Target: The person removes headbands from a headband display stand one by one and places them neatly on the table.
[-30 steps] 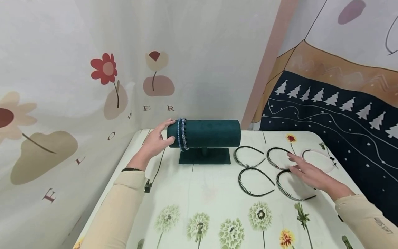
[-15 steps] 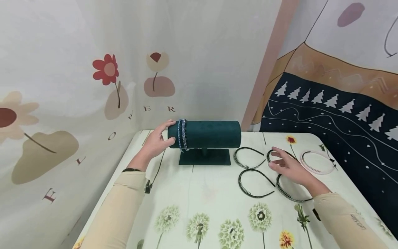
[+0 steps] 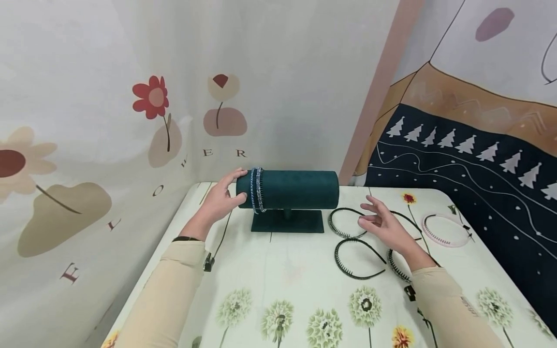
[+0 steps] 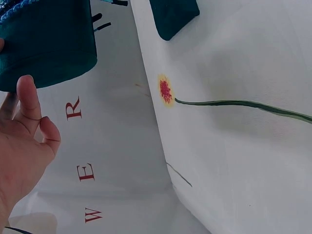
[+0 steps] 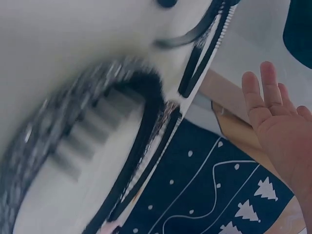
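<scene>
A dark green roll-shaped display stand (image 3: 300, 189) stands at the table's back. Two headbands circle its left part: a blue braided headband (image 3: 252, 193) and a glittery toothed headband (image 3: 260, 193). My left hand (image 3: 217, 200) grips the roll's left end, thumb in front and fingers over the top; the left wrist view shows this hand below the roll (image 4: 48, 58). Right of the stand, my right hand (image 3: 389, 232) hovers over several black toothed headbands (image 3: 337, 258), fingers loosely bent and holding nothing. It partly covers some of them. A glittery headband (image 5: 73, 97) blurs close to the right wrist camera.
A pale pink headband (image 3: 450, 245) lies at the table's right. The tabletop (image 3: 291, 270) has a flower-print cover. A printed cloth (image 3: 278, 96) hangs behind and to the left; a navy cloth with white trees (image 3: 470, 174) hangs at the right.
My right hand has moved left across the headbands, uncovering the pink headband and nearing the stand. My left hand has stayed on the roll's end.
</scene>
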Available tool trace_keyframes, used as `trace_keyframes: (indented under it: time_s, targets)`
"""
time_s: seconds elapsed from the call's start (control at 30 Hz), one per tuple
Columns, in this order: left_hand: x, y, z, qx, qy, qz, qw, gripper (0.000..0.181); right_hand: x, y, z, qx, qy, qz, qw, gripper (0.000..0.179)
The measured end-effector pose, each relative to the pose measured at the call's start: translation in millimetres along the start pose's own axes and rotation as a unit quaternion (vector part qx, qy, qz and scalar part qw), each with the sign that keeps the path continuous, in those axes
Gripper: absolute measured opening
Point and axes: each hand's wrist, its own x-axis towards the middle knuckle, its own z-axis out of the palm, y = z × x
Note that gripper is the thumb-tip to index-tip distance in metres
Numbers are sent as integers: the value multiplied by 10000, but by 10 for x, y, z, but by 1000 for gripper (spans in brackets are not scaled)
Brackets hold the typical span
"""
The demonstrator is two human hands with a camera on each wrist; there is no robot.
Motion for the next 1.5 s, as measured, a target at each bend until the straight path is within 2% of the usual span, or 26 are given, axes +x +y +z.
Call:
trace_keyframes:
  time_s: [0.2, 0.5, 0.7, 0.93, 1.07, 1.2, 1.37, 1.5]
  targets:
    - [-7, -4, 5, 1, 10, -18, 10000, 71, 116, -88, 57, 125, 104, -13, 9999, 86]
    - [-4, -15, 12, 84, 43, 16, 10000, 71, 295, -305, 19, 65, 245, -65, 9997, 92]
    - [-4, -34, 7, 72, 41, -16, 10000, 71, 441, -466, -6, -524, 322, -310, 9976, 93]
    - [-4, -16, 2, 83, 34, -11, 10000, 71, 661, -828, 34, -1358, 479, -721, 9869, 97]
    - [6, 6, 6, 99, 5, 2, 10000, 71, 805, -1075, 123, -1784, 436, -1112, 9767, 99]
    - [10, 13, 7, 108, -8, -7, 9999, 71, 962, -1331, 275, -2367, 297, -1423, 9607, 103]
    - [4, -6, 4, 128, -14, -47, 9999, 71, 1134, -1635, 597, -3228, 7, -1656, 9319, 106]
    - [6, -5, 3, 134, -14, -7, 9999, 71, 1191, -1812, 909, -3916, -272, -1800, 9020, 103]
